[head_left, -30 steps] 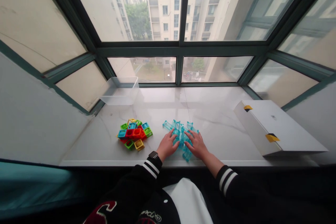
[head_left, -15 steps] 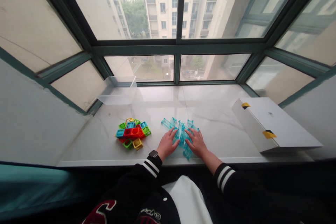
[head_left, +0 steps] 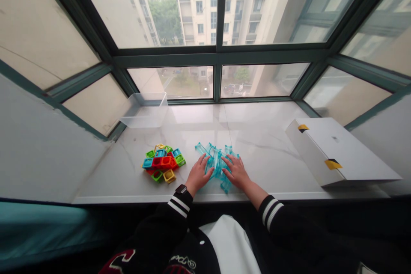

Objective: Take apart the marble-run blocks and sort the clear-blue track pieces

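A loose heap of clear turquoise plastic track pieces lies on the white marble sill in front of me. My left hand rests against the heap's left side, fingers spread over the pieces. On the other side, my right hand touches the pieces with its fingers also apart. Neither hand is wrapped round a piece. Left of my left hand sits a pile of red, green, yellow and blue plastic blocks with round openings.
A clear plastic bin stands at the back left by the window. To the right lies a white box with yellow-and-black tape. The sill's front edge runs just before my body, and window frames enclose the back and sides.
Both hands and the turquoise pieces have slid slightly to the left, toward the coloured blocks. The view has shifted a little; the block pile keeps its place on the sill.
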`<state>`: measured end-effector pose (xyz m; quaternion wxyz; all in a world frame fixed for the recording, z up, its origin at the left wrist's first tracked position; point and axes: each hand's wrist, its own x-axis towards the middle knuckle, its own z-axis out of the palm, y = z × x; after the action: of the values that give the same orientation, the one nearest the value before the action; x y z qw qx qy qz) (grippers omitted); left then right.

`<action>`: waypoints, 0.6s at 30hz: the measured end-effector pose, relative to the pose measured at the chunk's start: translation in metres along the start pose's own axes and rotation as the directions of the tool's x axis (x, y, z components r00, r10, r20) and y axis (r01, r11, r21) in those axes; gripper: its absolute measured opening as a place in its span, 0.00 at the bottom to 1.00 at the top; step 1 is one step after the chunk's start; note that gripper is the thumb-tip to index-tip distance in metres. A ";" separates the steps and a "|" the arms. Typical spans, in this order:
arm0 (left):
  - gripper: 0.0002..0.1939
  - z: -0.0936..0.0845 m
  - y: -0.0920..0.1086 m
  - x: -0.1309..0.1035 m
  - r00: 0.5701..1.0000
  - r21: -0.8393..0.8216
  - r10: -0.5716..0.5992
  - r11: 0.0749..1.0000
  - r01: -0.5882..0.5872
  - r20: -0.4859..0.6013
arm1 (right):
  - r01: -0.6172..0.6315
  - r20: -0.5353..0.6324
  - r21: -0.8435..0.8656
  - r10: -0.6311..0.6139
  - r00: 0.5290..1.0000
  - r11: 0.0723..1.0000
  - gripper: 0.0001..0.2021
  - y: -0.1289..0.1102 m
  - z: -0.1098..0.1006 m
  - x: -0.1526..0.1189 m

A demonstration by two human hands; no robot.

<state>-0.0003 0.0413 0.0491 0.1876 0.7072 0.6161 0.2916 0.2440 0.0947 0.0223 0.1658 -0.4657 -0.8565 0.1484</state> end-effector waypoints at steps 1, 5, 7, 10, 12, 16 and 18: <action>0.29 -0.002 0.000 0.000 1.000 -0.001 0.003 1.000 -0.003 -0.002 | -0.007 -0.007 0.005 0.007 1.000 1.000 0.30 0.000 -0.002 0.000; 0.29 -0.012 0.000 -0.004 1.000 0.015 -0.003 1.000 0.004 -0.023 | -0.026 -0.093 0.052 0.031 0.995 0.998 0.29 0.010 -0.013 -0.008; 0.29 -0.018 -0.002 -0.011 0.999 0.016 -0.004 1.000 0.005 -0.049 | -0.024 -0.155 0.090 0.038 0.987 0.996 0.29 0.021 -0.018 -0.017; 0.31 -0.023 -0.007 -0.031 0.996 -0.002 -0.002 1.000 0.001 -0.084 | -0.043 -0.235 0.141 0.075 0.969 0.989 0.28 0.041 -0.017 -0.040; 0.35 -0.023 -0.012 -0.048 0.996 -0.007 -0.003 1.000 0.003 -0.087 | -0.071 -0.261 0.169 0.114 0.958 0.983 0.27 0.051 -0.012 -0.058; 0.42 -0.016 -0.023 -0.077 0.995 0.002 -0.039 0.999 0.039 -0.094 | -0.103 -0.271 0.211 0.159 0.949 0.972 0.26 0.057 0.000 -0.079; 0.39 -0.013 -0.028 -0.084 0.995 -0.004 -0.061 0.998 0.061 -0.080 | -0.109 -0.278 0.213 0.167 0.946 0.971 0.26 0.054 0.003 -0.080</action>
<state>-0.0357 -0.0378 0.0266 0.1722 0.6758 0.6442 0.3141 0.3241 0.0544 -0.0140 0.3251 -0.5230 -0.7688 0.1722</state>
